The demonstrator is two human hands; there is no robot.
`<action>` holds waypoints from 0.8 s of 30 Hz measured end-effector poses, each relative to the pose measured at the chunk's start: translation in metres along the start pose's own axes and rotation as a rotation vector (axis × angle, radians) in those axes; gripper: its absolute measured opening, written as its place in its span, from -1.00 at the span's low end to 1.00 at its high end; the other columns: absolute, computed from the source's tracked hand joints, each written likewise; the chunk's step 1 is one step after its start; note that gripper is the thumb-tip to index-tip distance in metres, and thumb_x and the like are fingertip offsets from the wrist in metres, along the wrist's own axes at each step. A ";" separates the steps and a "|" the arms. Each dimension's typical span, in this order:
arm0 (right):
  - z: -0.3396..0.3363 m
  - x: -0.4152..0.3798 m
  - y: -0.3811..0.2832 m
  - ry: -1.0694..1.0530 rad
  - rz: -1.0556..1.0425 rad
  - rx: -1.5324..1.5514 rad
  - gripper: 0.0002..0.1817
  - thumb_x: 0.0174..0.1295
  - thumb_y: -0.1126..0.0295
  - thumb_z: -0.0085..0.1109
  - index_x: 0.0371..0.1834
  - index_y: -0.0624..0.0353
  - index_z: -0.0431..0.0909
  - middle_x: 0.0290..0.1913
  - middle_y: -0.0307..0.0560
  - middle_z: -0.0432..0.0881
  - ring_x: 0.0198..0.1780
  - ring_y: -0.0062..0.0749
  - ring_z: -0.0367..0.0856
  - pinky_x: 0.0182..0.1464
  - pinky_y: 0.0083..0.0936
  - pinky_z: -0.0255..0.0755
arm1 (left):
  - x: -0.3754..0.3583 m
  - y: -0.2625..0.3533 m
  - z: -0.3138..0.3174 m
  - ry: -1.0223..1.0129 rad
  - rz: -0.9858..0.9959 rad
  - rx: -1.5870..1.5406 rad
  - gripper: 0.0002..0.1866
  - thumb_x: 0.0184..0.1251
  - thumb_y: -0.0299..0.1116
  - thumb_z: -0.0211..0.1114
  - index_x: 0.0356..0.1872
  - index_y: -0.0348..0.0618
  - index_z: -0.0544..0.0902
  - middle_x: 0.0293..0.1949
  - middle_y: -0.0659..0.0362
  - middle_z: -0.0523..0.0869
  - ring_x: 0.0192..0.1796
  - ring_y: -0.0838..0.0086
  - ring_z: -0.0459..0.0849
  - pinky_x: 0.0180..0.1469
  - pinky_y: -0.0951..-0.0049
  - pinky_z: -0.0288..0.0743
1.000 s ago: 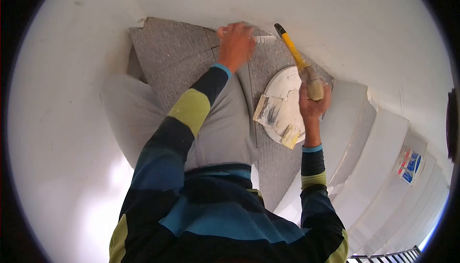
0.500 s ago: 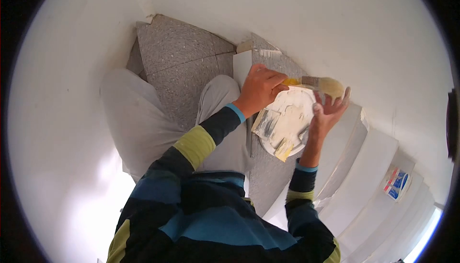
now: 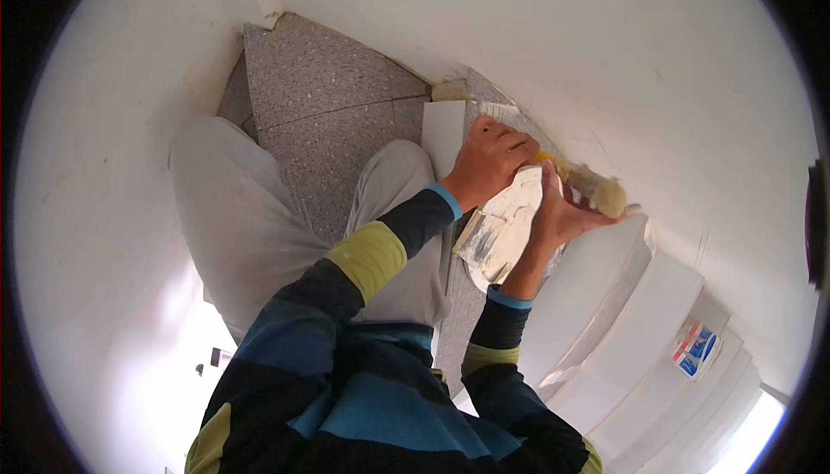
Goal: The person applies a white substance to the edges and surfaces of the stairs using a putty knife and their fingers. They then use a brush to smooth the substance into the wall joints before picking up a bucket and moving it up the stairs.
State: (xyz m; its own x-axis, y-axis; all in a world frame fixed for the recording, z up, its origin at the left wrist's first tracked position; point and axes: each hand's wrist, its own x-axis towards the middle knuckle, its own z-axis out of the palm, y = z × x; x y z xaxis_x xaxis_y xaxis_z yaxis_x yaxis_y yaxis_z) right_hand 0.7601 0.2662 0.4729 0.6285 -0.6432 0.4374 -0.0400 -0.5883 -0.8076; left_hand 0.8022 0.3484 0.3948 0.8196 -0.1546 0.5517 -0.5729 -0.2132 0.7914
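The yellow handle of a paintbrush (image 3: 587, 186) is gripped in my left hand (image 3: 491, 159), with its pale bristles pointing right. My right hand (image 3: 568, 218) is beneath the brush, thumb apart and fingers stretched out under the ferrule and bristles; the contact is partly hidden. Under both hands is a round white bucket lid or tray (image 3: 474, 277) smeared with cream-white paste. A flat scraper-like blade (image 3: 481, 237) with dark smears rests on its left side, and my right forearm covers part of it.
My knees in grey trousers (image 3: 238, 189) are on the speckled floor tiles (image 3: 337, 85). White walls (image 3: 519, 25) rise close ahead and at the left. Pale steps (image 3: 627, 310) descend at the right, with a blue, red and white container (image 3: 694, 350) farther down.
The brush has tilted, its bristles now lower. My left hand has moved slightly right, and my right hand has turned and shifted beneath the brush. The view has shifted a little.
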 end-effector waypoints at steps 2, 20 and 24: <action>-0.007 0.005 -0.001 -0.058 -0.133 -0.098 0.26 -0.32 0.61 0.49 0.37 0.03 -0.34 0.27 0.16 0.05 0.21 -0.06 0.31 0.03 -0.18 0.53 | -0.003 -0.003 0.001 -0.013 0.003 0.007 -0.64 -0.12 -0.39 0.36 -0.17 -0.07 0.61 -0.20 0.23 0.65 -0.13 0.38 0.57 0.01 0.26 0.30; 0.027 0.036 0.023 0.036 -0.404 -0.204 -0.05 -0.39 0.27 0.57 0.06 0.15 0.06 -0.04 0.02 0.14 0.05 -0.17 0.26 0.10 -0.16 0.32 | 0.000 -0.064 0.024 -0.294 -0.049 0.678 -0.52 0.14 -0.18 0.16 0.07 -0.21 0.47 0.07 0.13 0.43 0.23 0.30 0.25 0.16 -0.02 0.02; 0.035 0.034 0.031 0.028 -0.493 -0.444 -0.08 -0.40 0.18 0.57 0.02 0.14 0.11 -0.06 0.00 0.14 0.08 -0.16 0.14 0.12 -0.09 0.16 | 0.003 -0.068 0.017 -0.362 0.051 0.726 -0.55 0.13 -0.25 0.14 0.07 -0.19 0.49 0.09 0.15 0.43 0.24 0.31 0.24 0.18 -0.02 0.03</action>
State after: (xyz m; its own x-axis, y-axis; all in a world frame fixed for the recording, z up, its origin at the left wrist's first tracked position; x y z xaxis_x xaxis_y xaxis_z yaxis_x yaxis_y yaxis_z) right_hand 0.8079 0.2433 0.4488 0.6348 -0.2556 0.7292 -0.0728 -0.9593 -0.2728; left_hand 0.8435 0.3461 0.3379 0.8115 -0.4569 0.3642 -0.5713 -0.7511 0.3308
